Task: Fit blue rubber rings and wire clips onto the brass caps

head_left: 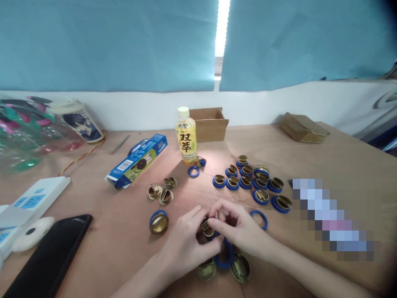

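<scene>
Nearer us than the bottle [187, 142], we hold a round brass-coloured fitting [208, 228] between both hands: our left hand [192, 239] curls around its side while our right hand [234, 223] pinches its edge, probably to steady it. To the bottle's right, similar glossy metal discs [220, 179] sit in smooth blue rings [232, 188], bunched perhaps to stay together. The cardboard box [212, 130] behind the bottle looks stiff and matte.
</scene>
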`<state>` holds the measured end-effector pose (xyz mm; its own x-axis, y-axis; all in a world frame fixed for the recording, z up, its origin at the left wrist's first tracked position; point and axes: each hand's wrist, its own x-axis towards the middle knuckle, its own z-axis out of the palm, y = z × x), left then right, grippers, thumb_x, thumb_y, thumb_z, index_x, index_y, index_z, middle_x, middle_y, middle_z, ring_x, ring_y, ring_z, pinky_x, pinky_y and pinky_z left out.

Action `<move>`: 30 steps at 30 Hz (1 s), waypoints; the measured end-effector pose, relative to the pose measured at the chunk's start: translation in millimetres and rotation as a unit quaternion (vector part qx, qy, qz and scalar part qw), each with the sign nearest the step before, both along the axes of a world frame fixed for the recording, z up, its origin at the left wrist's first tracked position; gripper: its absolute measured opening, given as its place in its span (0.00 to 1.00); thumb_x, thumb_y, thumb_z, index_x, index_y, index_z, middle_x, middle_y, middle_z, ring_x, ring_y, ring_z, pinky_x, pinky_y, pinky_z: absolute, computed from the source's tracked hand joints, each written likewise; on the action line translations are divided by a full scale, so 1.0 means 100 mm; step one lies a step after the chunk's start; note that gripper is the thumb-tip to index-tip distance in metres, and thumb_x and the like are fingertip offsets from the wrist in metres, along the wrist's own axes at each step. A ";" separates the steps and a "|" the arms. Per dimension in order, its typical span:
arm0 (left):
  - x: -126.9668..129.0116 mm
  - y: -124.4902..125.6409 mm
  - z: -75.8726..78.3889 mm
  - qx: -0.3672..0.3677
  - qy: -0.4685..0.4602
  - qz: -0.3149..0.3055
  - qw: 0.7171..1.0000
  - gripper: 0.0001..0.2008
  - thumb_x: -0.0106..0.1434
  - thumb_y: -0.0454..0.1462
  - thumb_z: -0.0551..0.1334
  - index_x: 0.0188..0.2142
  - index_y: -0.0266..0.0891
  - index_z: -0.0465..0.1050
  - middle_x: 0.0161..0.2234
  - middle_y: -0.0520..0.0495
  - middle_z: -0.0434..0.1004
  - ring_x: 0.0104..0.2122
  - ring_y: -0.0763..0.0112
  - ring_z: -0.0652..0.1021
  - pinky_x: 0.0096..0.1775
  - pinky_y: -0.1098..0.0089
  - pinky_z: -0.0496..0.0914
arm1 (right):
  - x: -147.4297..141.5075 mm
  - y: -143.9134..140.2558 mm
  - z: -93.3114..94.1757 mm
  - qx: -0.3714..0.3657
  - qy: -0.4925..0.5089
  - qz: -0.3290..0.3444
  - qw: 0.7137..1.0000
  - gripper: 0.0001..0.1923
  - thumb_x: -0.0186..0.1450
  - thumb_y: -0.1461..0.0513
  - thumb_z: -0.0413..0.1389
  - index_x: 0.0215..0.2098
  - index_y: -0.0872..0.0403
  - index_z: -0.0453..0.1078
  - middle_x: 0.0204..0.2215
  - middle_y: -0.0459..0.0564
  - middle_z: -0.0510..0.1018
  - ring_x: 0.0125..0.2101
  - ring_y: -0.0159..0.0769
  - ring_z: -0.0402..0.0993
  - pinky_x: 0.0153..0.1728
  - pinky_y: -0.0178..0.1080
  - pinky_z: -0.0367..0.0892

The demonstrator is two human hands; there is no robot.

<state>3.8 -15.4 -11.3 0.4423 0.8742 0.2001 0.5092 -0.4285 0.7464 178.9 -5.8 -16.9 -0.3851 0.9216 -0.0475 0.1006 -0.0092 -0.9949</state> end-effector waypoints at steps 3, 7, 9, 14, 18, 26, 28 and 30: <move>0.00 0.00 0.00 -0.006 -0.007 -0.001 1.000 0.09 0.56 0.30 0.64 0.38 0.39 0.72 0.32 0.51 0.72 0.30 0.68 0.75 0.32 0.71 0.66 | 0.01 0.00 0.01 0.000 0.003 0.000 1.000 0.06 0.67 0.59 0.60 0.35 0.53 0.69 0.21 0.37 0.60 0.22 0.28 0.56 0.25 0.33 0.53; -0.01 -0.01 0.00 -0.014 -0.009 -0.004 1.000 0.09 0.57 0.30 0.64 0.38 0.39 0.71 0.32 0.51 0.73 0.31 0.68 0.74 0.32 0.71 0.65 | 0.01 0.00 0.02 0.004 -0.008 -0.001 1.000 0.05 0.67 0.59 0.60 0.36 0.53 0.69 0.21 0.37 0.61 0.22 0.28 0.57 0.25 0.33 0.54; -0.01 -0.01 0.00 -0.020 -0.007 -0.003 1.000 0.09 0.57 0.30 0.64 0.38 0.39 0.71 0.32 0.52 0.72 0.30 0.68 0.74 0.32 0.71 0.64 | 0.00 0.00 0.02 0.002 -0.004 -0.001 1.000 0.05 0.67 0.60 0.59 0.35 0.53 0.69 0.21 0.37 0.61 0.22 0.28 0.57 0.25 0.33 0.54; -0.01 -0.01 0.02 -0.017 -0.004 -0.002 1.000 0.08 0.56 0.30 0.64 0.37 0.38 0.71 0.30 0.53 0.71 0.28 0.70 0.71 0.30 0.71 0.62 | 0.01 0.01 0.01 0.003 0.003 -0.001 1.000 0.05 0.67 0.61 0.60 0.35 0.54 0.69 0.21 0.37 0.61 0.22 0.27 0.57 0.25 0.33 0.54; -0.01 -0.01 0.01 -0.018 0.000 -0.001 1.000 0.08 0.56 0.30 0.65 0.37 0.39 0.70 0.30 0.53 0.71 0.27 0.70 0.71 0.30 0.72 0.62 | 0.01 0.01 0.00 0.006 -0.004 -0.004 1.000 0.04 0.67 0.62 0.59 0.35 0.54 0.69 0.20 0.37 0.61 0.22 0.27 0.57 0.24 0.32 0.53; -0.02 -0.01 0.01 -0.013 0.005 -0.005 1.000 0.07 0.58 0.32 0.66 0.35 0.39 0.70 0.30 0.53 0.70 0.27 0.71 0.70 0.29 0.72 0.61 | 0.01 0.02 0.00 0.006 -0.002 -0.004 1.000 0.04 0.67 0.62 0.59 0.35 0.54 0.69 0.21 0.37 0.62 0.22 0.27 0.58 0.25 0.32 0.54; -0.02 -0.01 0.01 -0.012 0.005 -0.008 1.000 0.08 0.58 0.32 0.66 0.36 0.39 0.70 0.30 0.54 0.70 0.27 0.70 0.70 0.30 0.71 0.62 | 0.01 0.02 0.00 0.007 -0.003 -0.005 1.000 0.04 0.67 0.62 0.59 0.34 0.54 0.69 0.21 0.37 0.62 0.22 0.27 0.58 0.25 0.32 0.54; -0.02 -0.01 0.02 -0.009 0.004 -0.011 1.000 0.08 0.58 0.32 0.66 0.36 0.40 0.69 0.29 0.54 0.70 0.27 0.71 0.70 0.30 0.71 0.62 | 0.01 0.02 0.01 0.010 -0.006 -0.005 1.000 0.04 0.67 0.62 0.58 0.34 0.54 0.69 0.21 0.37 0.62 0.22 0.27 0.58 0.25 0.32 0.54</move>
